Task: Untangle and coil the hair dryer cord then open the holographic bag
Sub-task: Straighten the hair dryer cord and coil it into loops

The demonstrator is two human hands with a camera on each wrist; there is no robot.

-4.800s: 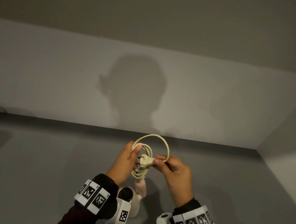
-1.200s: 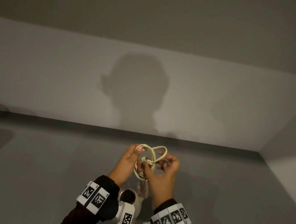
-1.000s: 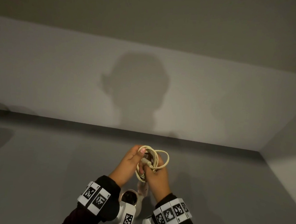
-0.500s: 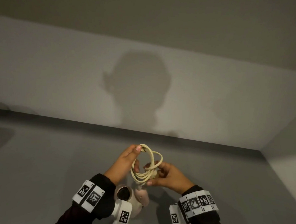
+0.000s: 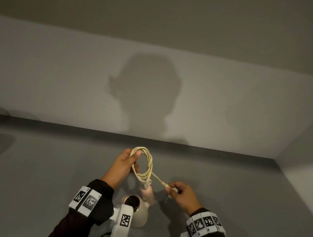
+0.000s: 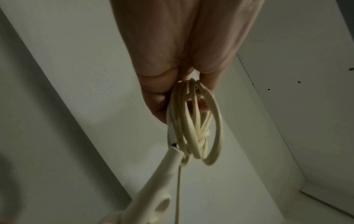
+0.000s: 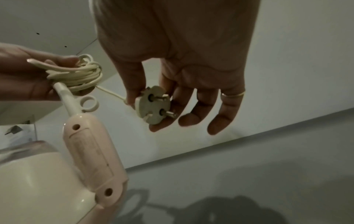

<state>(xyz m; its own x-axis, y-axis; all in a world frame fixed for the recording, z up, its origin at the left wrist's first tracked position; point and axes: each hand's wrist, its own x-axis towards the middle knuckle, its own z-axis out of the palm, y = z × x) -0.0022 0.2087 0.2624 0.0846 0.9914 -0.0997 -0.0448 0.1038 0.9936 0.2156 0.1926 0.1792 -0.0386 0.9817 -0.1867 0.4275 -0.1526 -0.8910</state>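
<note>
A grey table (image 5: 38, 175) fills the lower half of the head view, backed by a pale wall (image 5: 63, 76) bearing the person's shadow. Above the table hangs the hair dryer (image 5: 140, 214), a cream body with a pinkish handle, suspended by its cord below the two hands. The holographic bag appears in none of the views. The left hand (image 5: 123, 164) is closed around the coiled cord (image 5: 145, 165), thumb and fingers pinching several cream loops bunched at the top of the coil; the left wrist view shows a wrap of cord knotted round those loops. From the bottom of the coil one short straight run of cord leads down and to the right, toward the right hand (image 5: 182, 195), which pinches the plug (image 7: 153, 106) between thumb and forefinger, its remaining fingers loosely spread, its two pins facing the right wrist camera. That taut run is the axis on which the next move probably depends: the plug lies just right of and below the coil, so the right hand is the nearer to tuck or wind the last length.
</note>
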